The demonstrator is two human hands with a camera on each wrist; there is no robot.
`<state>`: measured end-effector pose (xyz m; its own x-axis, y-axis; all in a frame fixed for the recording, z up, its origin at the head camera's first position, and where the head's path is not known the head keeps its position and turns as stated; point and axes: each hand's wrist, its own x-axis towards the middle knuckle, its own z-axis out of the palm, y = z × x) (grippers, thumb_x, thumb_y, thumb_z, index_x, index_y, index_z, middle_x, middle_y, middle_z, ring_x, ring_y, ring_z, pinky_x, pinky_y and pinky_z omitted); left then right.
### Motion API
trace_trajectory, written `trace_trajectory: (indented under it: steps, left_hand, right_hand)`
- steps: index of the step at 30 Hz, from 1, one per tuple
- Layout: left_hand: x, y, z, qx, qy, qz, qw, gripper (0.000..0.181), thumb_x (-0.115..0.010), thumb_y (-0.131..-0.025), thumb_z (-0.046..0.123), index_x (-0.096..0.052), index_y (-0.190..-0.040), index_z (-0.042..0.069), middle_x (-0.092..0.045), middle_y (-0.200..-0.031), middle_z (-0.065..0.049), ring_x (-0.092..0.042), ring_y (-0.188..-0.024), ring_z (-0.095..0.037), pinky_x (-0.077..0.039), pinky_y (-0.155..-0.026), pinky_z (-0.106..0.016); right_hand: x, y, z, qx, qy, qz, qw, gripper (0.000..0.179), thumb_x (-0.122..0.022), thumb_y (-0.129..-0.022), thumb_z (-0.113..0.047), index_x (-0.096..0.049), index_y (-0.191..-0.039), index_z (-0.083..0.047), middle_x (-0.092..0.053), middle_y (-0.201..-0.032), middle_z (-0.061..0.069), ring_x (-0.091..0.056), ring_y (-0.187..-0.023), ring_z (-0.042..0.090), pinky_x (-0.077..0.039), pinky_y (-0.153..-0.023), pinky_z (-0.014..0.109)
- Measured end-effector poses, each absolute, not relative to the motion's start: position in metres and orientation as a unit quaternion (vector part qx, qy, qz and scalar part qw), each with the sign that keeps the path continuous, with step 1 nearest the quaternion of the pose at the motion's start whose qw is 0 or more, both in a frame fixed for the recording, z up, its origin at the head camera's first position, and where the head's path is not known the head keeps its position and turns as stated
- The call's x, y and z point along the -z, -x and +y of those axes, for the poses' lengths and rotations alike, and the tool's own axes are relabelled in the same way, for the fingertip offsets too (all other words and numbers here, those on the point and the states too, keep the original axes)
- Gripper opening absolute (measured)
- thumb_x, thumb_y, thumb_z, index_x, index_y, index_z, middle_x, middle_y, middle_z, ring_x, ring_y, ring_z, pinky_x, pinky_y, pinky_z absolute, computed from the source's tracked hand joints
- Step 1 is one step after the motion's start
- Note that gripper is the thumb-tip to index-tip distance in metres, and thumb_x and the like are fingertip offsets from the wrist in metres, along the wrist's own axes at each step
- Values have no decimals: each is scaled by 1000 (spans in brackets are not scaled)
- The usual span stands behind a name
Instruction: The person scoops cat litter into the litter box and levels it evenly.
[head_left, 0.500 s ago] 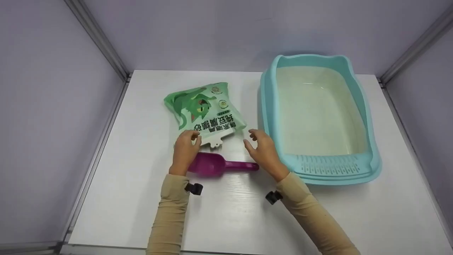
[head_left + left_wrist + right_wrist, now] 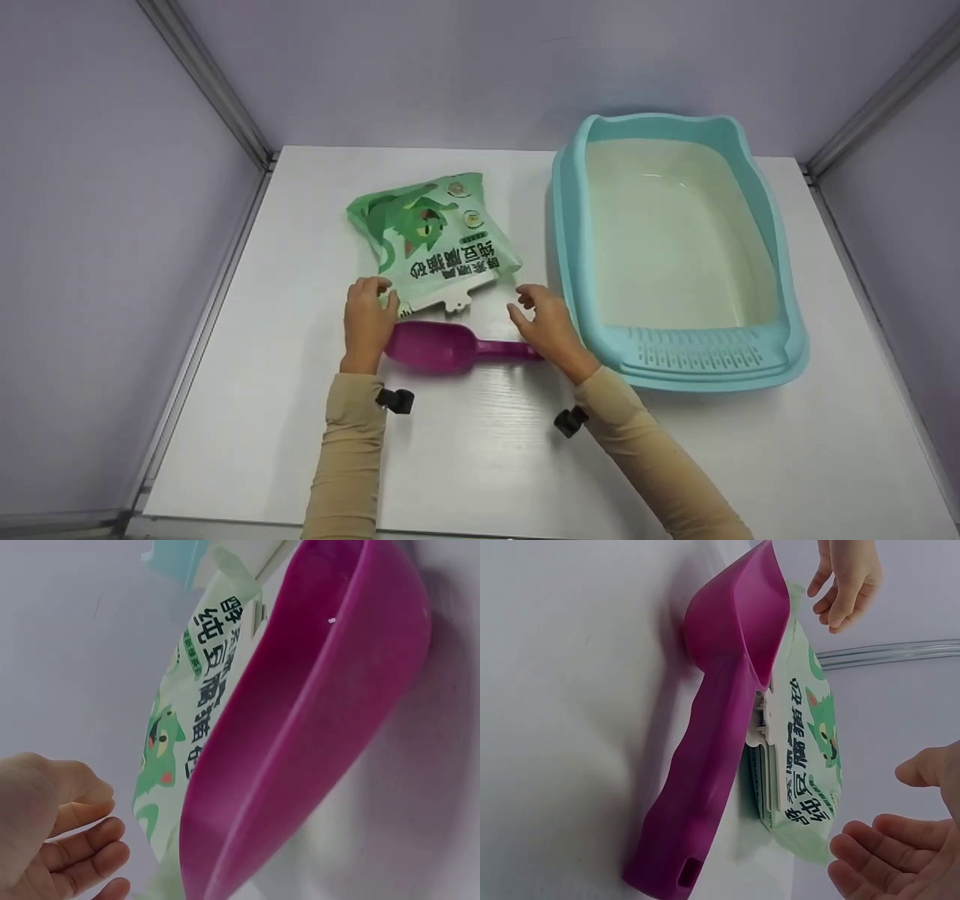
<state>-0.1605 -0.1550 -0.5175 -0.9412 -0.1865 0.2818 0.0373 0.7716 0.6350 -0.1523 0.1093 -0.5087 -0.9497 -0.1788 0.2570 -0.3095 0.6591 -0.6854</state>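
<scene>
In the head view a green bag of cat litter [image 2: 442,225] lies flat, a white clip [image 2: 456,296] across its near edge. Just in front of it lies a magenta scoop [image 2: 435,346], handle pointing right. My left hand [image 2: 367,319] hovers by the bag's near left corner and the scoop's tip, fingers loosely bent around nothing. Over the scoop's handle end, my right hand [image 2: 546,324] is likewise empty, thumb and fingers apart. Both wrist views show air between the hands and the bag; the scoop [image 2: 705,742] fills much of the right wrist view.
A light blue litter box [image 2: 574,247] with a slotted front ledge stands on the right of the white table [image 2: 247,420], close beside my right hand. Pale panels [image 2: 112,247] enclose the table at the back and both sides.
My left hand has moved left, off the clip's left end, uncovering more of the scoop's tip. My right hand has shifted slightly left and nearer, over the handle end. Bag, scoop and box stay put.
</scene>
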Motion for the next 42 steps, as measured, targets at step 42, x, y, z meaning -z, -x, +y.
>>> trace_trajectory:
  steps: [42]
  left_hand:
    - [535,158,-185,365,-150,-919,-8,32,-60,-92,13,-62,-111,-13,-67,-107,-31,-65,-101,-42,-50,-90,-50]
  right_hand:
    - [551,176,76,-489,-30,-871,-39,19,-63,-90,-11,-66,-99,5,-71,-89,21,-69,-80,30,-55,-75,35]
